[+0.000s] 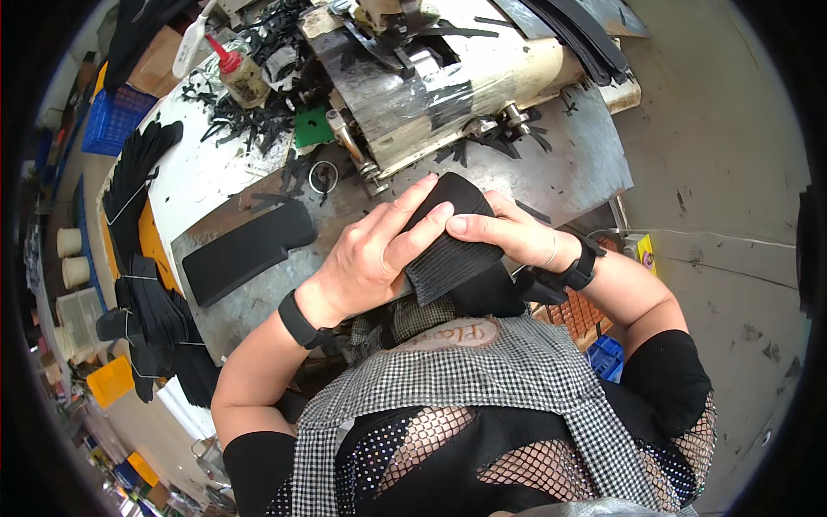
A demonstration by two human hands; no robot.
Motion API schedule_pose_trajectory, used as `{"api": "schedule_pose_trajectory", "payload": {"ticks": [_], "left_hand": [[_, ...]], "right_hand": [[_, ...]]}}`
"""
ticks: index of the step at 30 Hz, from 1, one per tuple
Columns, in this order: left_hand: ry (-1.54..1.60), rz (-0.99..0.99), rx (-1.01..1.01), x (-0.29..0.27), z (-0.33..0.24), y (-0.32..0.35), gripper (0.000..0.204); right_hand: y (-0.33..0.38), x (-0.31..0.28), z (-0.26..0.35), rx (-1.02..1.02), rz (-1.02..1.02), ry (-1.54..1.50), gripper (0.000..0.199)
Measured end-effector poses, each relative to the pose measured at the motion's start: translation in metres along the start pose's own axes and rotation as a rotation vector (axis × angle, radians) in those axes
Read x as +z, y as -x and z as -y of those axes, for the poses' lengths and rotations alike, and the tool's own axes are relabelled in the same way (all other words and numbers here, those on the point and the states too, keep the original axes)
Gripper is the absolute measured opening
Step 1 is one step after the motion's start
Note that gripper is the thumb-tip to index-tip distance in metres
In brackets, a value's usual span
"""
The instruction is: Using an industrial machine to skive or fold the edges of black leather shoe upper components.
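My left hand [372, 252] and my right hand [508, 233] both grip a thick stack of thin black flat pieces [450, 258], held edge-on just above my chest. The left fingers lie over the stack's top and left side; the right thumb and fingers press its right side. The layered edges of the stack face me. Both wrists wear black bands. The stack hovers over the near edge of a worn metal work table [568, 164].
A black flat pad [245, 250] lies on the table to the left. A taped-up machine [431, 86] stands behind the hands, with black scraps, a red-capped bottle [237, 71] and a green card [312, 127] around it. Bundled black pieces [142, 284] and crates sit at left.
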State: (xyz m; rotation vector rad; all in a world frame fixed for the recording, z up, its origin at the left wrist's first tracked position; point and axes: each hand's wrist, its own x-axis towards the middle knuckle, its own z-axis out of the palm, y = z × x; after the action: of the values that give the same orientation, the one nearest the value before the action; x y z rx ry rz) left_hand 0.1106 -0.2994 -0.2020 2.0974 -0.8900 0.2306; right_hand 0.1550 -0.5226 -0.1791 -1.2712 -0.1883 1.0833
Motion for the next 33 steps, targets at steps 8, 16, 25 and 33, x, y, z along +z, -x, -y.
{"api": "schedule_pose_trajectory", "payload": {"ticks": [8,16,25,33], "left_hand": [[0.806,0.128,-0.31,-0.043,0.001,-0.019,0.073],[0.653,-0.328,-0.738,-0.02,0.025,-0.016,0.038],[0.774,-0.346,-0.878,-0.027,0.029,-0.024,0.031],[0.343,-0.337,-0.305,-0.027,0.017,-0.055,0.035]], "right_hand": [[0.011,0.001,0.005,-0.221,-0.005,0.041,0.044],[-0.007,-0.008,0.004,-0.34,-0.066,-0.08,0.044],[-0.016,-0.02,0.009,-0.212,-0.081,-0.467,0.056],[0.038,-0.031,0.049,-0.346,-0.428,0.054,0.053]]}}
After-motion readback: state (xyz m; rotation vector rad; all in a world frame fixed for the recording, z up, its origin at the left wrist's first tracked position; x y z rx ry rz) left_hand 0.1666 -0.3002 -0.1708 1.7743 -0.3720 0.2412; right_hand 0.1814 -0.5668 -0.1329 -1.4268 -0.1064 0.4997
